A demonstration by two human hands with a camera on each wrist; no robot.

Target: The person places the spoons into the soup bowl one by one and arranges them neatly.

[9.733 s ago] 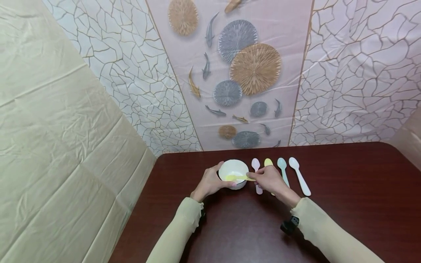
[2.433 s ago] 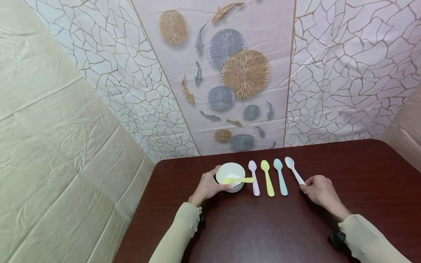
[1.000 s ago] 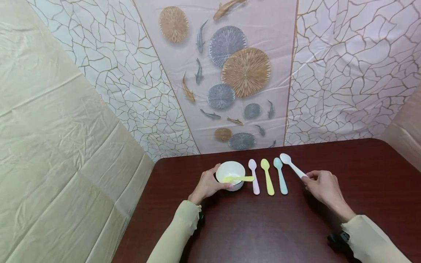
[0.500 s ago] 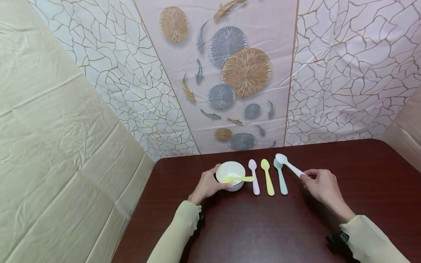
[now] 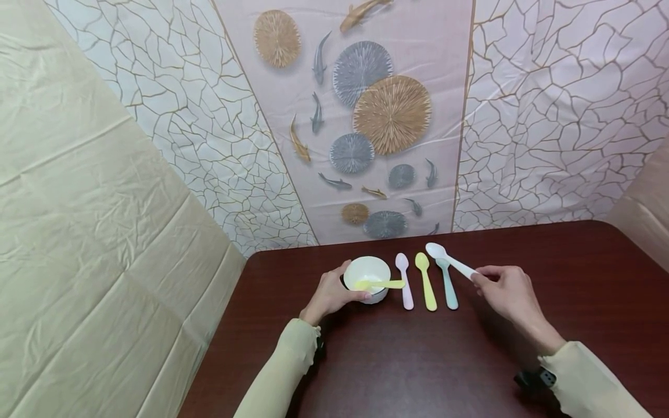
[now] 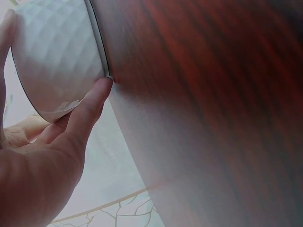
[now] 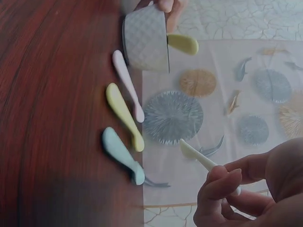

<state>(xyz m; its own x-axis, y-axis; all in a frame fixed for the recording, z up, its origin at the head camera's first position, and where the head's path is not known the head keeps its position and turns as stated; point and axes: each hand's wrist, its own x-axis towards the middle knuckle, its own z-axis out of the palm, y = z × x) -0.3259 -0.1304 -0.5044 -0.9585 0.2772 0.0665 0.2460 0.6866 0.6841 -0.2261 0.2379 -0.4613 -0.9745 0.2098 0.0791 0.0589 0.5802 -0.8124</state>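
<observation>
My left hand (image 5: 330,295) grips the white bowl (image 5: 370,267) from its left side; the left wrist view shows the bowl's diamond-patterned wall (image 6: 57,52) between thumb and fingers. A yellow spoon (image 5: 387,284) leans in the bowl, handle over the right rim. My right hand (image 5: 509,295) pinches a white spoon (image 5: 455,265) by its handle, scoop end pointing left. In the right wrist view that white spoon (image 7: 201,156) is raised off the table. In the head view it overlaps the scoop of the light blue spoon (image 5: 449,290).
To the right of the bowl, a pink spoon (image 5: 405,284), a second yellow spoon (image 5: 427,284) and the light blue spoon lie side by side on the dark red-brown table (image 5: 397,360). A patterned cloth (image 5: 387,174) hangs behind the table's far edge.
Earlier my right hand held the yellow spoon in the bowl; that spoon now rests there. My right hand has since lifted the white spoon and moved it left over the light blue one.
</observation>
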